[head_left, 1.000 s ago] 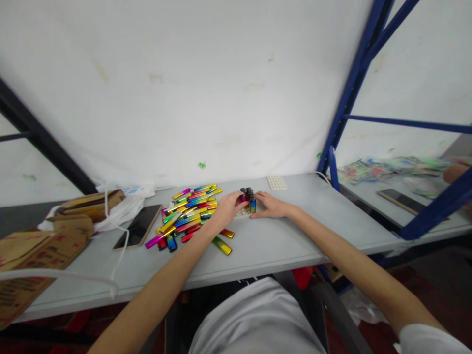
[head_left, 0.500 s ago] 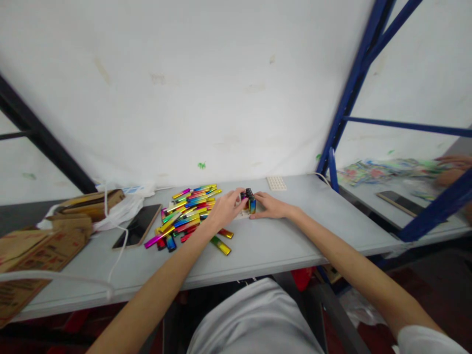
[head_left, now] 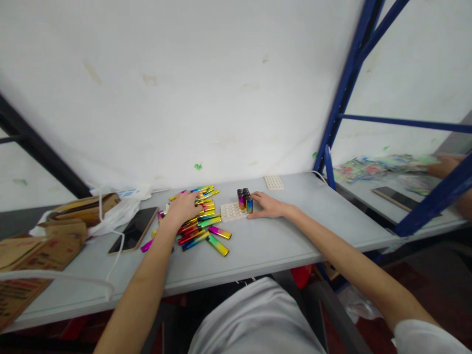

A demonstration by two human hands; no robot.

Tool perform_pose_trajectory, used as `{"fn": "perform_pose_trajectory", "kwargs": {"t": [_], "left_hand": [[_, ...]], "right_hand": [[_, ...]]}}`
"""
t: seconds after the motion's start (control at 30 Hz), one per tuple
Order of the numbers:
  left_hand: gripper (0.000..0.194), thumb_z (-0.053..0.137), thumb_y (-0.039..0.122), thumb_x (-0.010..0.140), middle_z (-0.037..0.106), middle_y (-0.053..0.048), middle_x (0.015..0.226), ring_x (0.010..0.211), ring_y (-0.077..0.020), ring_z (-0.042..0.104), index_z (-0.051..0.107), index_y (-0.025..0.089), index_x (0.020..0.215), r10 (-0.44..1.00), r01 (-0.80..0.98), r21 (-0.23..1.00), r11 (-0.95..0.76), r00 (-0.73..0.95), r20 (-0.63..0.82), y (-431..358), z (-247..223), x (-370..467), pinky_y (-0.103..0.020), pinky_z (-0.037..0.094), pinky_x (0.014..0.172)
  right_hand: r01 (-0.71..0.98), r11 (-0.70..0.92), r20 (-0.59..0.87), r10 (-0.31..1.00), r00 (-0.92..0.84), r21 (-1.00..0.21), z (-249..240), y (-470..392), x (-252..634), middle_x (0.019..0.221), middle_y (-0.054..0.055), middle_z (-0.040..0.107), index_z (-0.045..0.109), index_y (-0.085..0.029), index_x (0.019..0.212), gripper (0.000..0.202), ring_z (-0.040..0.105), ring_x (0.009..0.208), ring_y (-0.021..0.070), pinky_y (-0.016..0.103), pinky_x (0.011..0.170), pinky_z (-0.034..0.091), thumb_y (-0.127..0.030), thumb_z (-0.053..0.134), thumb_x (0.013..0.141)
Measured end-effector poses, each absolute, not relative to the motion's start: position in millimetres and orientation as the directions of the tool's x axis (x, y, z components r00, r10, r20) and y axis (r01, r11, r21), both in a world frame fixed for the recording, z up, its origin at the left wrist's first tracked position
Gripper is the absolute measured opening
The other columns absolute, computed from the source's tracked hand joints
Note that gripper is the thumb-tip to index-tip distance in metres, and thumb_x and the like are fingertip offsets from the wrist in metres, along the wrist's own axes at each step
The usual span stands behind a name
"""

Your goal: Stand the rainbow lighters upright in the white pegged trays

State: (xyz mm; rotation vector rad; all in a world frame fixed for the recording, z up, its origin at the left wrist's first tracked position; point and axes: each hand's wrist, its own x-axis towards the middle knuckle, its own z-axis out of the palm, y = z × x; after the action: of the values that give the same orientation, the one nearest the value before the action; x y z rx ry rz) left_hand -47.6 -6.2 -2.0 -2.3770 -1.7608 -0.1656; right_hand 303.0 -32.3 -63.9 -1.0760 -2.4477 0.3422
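Observation:
Several shiny multicoloured lighters point(head_left: 193, 238) lie in a loose pile on the grey table. My left hand point(head_left: 183, 207) is over the upper left of this pile, fingers spread among the lighters; whether it grips one is hidden. Beside the pile lies a white tray with small compartments point(head_left: 231, 212). Several lighters point(head_left: 242, 200) stand upright at its right end. My right hand point(head_left: 266, 205) rests at their right side, thumb and fingers apart, with fingertips near or touching the rightmost lighter.
A second white tray point(head_left: 274, 182) lies near the wall. On the left are a phone point(head_left: 134, 229), a white cable and cardboard boxes point(head_left: 40, 250). Beyond the blue frame point(head_left: 342, 88) at right are another phone point(head_left: 396, 196), a pile of packets and a person's hand point(head_left: 444, 166).
My left hand has moved left from the upright lighters to the pile, uncovering the tray. My right hand stays beside the standing lighters. The view has shifted slightly.

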Motion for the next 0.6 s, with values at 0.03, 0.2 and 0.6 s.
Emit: {"fn": "perform_pose_trajectory", "kwargs": {"t": [0.03, 0.2, 0.6], "left_hand": [[0.036, 0.060, 0.027, 0.085, 0.073, -0.016, 0.120, 0.111, -0.0347, 0.068, 0.073, 0.021, 0.118, 0.935, 0.954, -0.075, -0.291, 0.301, 0.189, -6, -2, -49, -0.043, 0.054, 0.096], [0.024, 0.059, 0.020, 0.085, 0.073, -0.018, 0.115, 0.108, -0.0353, 0.070, 0.077, 0.020, 0.101, 0.936, 0.959, -0.024, -0.284, 0.282, 0.209, -5, -3, -45, -0.045, 0.055, 0.094], [0.039, 0.038, 0.026, 0.102, 0.076, -0.018, 0.116, 0.108, -0.0306, 0.071, 0.069, 0.014, 0.122, 0.852, 0.896, 0.094, -0.434, 0.374, 0.367, -4, -7, -27, -0.043, 0.052, 0.100]], "right_hand": [[0.637, 0.664, 0.292, 0.746, -0.599, -0.391, -64, -32, 303, 0.139, 0.019, 0.060, 0.057, -0.014, 0.142, 0.080, 0.058, 0.129, 0.0350, 0.051, 0.115, 0.044, -0.066, 0.076, 0.085], [0.637, 0.666, 0.289, 0.744, -0.602, -0.388, -63, -32, 303, 0.138, 0.019, 0.060, 0.057, -0.015, 0.142, 0.079, 0.058, 0.128, 0.0349, 0.052, 0.115, 0.044, -0.066, 0.075, 0.085], [0.647, 0.671, 0.277, 0.740, -0.613, -0.363, -64, -31, 303, 0.139, 0.020, 0.059, 0.056, -0.012, 0.143, 0.082, 0.058, 0.130, 0.0347, 0.049, 0.116, 0.044, -0.066, 0.075, 0.085]]}}
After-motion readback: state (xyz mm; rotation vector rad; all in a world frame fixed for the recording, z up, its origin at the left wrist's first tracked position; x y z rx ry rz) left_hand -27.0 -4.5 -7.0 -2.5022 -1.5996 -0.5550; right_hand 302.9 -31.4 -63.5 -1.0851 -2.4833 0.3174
